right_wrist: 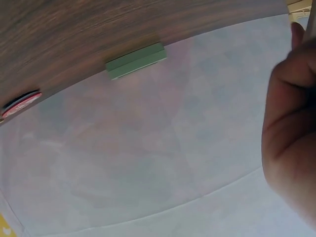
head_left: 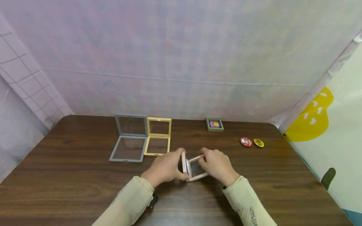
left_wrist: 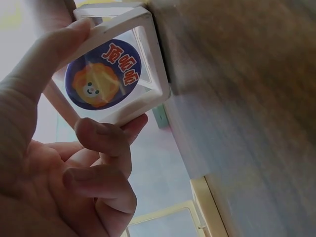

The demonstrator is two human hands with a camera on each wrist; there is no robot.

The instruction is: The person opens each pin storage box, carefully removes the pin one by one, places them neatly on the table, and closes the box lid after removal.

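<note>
A small white hinged display frame (head_left: 184, 163) stands unfolded at the table's near middle, one half raised and the other low to the right. My left hand (head_left: 167, 168) grips the raised half between thumb and fingers at its opposite edges. In the left wrist view a round dark-blue badge (left_wrist: 96, 81) with a smiling orange-yellow figure and red lettering shows behind that half's clear film. At the right half's far edge, my right hand (head_left: 217, 164) pinches the rim with thumb and fingers. Only part of the right hand (right_wrist: 291, 123) shows in the right wrist view, its fingertips hidden.
Left of the hands, a grey frame (head_left: 120, 157) and a yellow frame (head_left: 145, 147) stand unfolded side by side. A closed green frame (head_left: 215, 129) holding a purple badge sits at the back. Farther right lie a red badge (head_left: 246, 142) and a yellow badge (head_left: 258, 143).
</note>
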